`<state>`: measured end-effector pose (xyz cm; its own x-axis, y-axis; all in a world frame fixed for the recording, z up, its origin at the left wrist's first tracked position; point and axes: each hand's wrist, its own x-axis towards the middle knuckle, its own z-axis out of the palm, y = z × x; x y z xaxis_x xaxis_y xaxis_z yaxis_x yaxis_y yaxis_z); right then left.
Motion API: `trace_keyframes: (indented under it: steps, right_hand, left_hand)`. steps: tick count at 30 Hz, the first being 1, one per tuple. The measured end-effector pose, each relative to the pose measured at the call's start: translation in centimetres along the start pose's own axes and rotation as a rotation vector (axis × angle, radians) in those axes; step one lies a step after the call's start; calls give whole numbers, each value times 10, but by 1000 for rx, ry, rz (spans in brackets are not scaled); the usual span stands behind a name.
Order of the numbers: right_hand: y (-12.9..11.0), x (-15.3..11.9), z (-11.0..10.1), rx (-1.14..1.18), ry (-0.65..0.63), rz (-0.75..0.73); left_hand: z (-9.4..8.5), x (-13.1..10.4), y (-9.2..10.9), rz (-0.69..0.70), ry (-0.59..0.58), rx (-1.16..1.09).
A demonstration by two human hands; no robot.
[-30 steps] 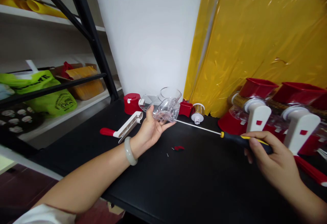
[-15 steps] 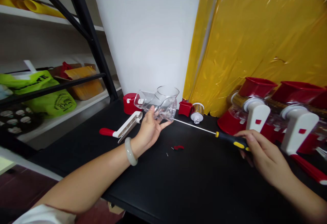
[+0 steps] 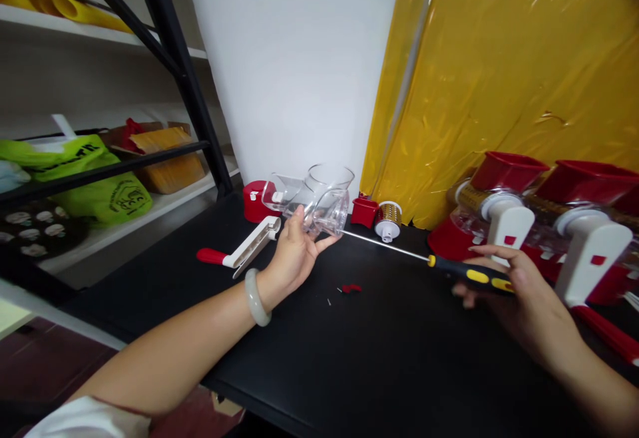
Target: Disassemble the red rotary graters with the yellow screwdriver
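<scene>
Closed around the underside of a clear plastic grater housing (image 3: 327, 198), my left hand (image 3: 294, 248) holds it above the black table. My right hand (image 3: 532, 308) holds a screwdriver (image 3: 474, 275) by its black and yellow handle, with the fingers loosely around it. The long shaft points left, and its tip meets the housing's lower right edge; what the tip touches is hidden. Below the housing lie a small red plastic part (image 3: 353, 288) and tiny screws (image 3: 329, 302). A white crank with a red grip (image 3: 212, 256) lies left of my left hand.
Behind the housing stand a red base piece (image 3: 253, 204), a small red block-like part (image 3: 364, 212) and a metal grating drum (image 3: 389, 220). Several assembled red and white drum graters (image 3: 509, 172) line the right side. A shelf rack (image 3: 182, 85) stands on the left.
My right hand has shifted right along the screwdriver handle and its fingers have loosened and spread. The housing stays in my left hand, with the screwdriver tip still at it.
</scene>
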<state>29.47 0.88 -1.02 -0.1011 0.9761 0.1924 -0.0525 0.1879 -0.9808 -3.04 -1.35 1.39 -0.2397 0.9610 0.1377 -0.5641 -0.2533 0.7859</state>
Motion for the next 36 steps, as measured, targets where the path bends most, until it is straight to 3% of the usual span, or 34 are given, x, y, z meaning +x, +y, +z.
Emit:
trace_keyframes:
  steps: [4,11,15,20,24,27,30,33,36]
  right_hand:
    - [-1,2,-1,-192,23,85]
    - [-9,11,11,235,240,254]
    - [-4,11,12,242,188,258]
    - [-3,10,15,62,214,246]
    - [-9,7,15,252,271,224]
    - [-9,3,15,349,239,178]
    - [-7,3,11,281,205,189]
    - [-5,5,6,23,174,291]
    - [-7,5,5,-50,199,224]
  left_hand:
    - [5,-5,3,81,6,2]
    - [11,-20,8,69,-17,-25]
    - [9,-22,8,138,-28,-5]
    - [7,-22,9,169,-39,2]
    - [7,-22,11,167,-55,-24]
    - [8,-21,11,156,-57,-30]
    - [8,-20,11,151,-48,-9]
    - [8,-18,13,154,-45,-2]
    - [9,-17,16,158,-35,-12]
